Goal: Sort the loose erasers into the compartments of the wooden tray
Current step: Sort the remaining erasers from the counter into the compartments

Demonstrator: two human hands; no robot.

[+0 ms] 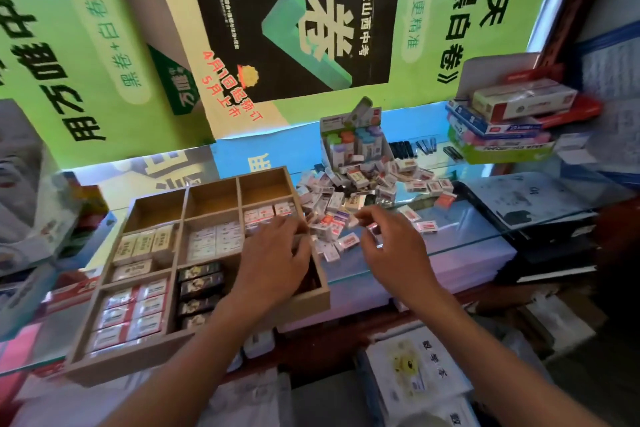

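A wooden tray (pixel 320 291) with several compartments sits on a glass counter. Its compartments hold cream erasers (pixel 143 244), white erasers (pixel 214 239), black erasers (pixel 199 282), red-and-white erasers (pixel 130 314) and a few more red-and-white ones (pixel 266 212) in the right middle compartment. The back row is bare wood. A heap of loose erasers (pixel 349 189) lies right of the tray. My left hand (pixel 273 253) hovers over the tray's right side, fingers curled at its rim. My right hand (pixel 391 239) pinches a small eraser (pixel 354 221) above the heap's near edge.
A display box of correction tapes (pixel 353 140) stands behind the heap. Stacked stationery boxes (pixel 505 121) sit at the back right. Posters cover the wall behind. The glass counter's front edge (pixel 450 246) runs below my hands, with books and packages underneath.
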